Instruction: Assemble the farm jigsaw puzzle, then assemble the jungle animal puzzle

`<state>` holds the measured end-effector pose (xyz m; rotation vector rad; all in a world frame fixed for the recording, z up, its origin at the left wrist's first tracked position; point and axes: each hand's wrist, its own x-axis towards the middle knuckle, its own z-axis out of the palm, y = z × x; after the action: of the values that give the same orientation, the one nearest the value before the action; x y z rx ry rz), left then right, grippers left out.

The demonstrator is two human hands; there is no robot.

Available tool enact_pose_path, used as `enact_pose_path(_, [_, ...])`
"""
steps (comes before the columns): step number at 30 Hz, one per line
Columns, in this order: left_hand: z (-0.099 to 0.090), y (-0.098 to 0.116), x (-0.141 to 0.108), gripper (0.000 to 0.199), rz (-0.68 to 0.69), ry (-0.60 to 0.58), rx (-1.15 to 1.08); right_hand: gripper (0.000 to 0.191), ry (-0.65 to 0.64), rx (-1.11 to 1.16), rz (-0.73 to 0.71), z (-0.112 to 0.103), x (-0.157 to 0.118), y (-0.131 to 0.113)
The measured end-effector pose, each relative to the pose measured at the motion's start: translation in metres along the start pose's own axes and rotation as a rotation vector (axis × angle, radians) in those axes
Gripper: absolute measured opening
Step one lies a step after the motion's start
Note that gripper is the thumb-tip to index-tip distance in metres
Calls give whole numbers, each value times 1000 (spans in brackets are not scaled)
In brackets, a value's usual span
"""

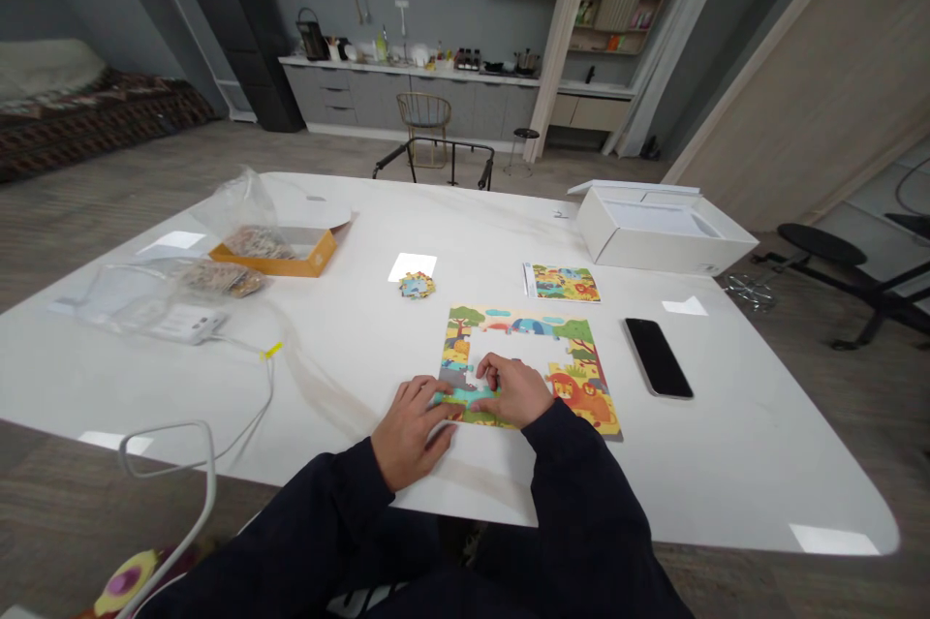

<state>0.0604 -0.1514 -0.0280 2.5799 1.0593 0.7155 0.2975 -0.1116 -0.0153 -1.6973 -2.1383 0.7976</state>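
Lower centre, left hand [411, 432]: fingertips on teal jigsaw piece [465, 395], narrow, pinch unclear.
Right hand [515, 389]: curled over same piece, narrow, pinch unclear.
Jigsaw puzzle [523, 323]: border around open centre.

1. The white tabletop [690, 464] is smooth and glossy, perhaps stone, though glare makes that hard to judge.
2. The jigsaw puzzle [530, 328] is matt printed card.
3. The plastic bag [239, 207] is thin, clear and shiny.
4. The phone [658, 357] has a glossy black glass face.
5. The white box [658, 236] is matt card.
6. The sleeves [581, 493] are dark matt cloth.
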Motion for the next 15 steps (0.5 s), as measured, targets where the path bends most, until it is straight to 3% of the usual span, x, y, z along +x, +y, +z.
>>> enact_pose_path(3, [-6,-31,22,27,-53,89,-29,46,10,40,-1,0,-1,1])
enact_pose_path(6, [-13,-81,59,23,-235,286,7,41,33,191,-4,3,0,5])
enact_pose_path(10, [-16,-143,103,40,-413,420,116,25,170,427,-6,8,2,13])
enact_pose_path(15, [-5,-172,120,55,-482,463,155,35,397,480,-4,10,5,20])
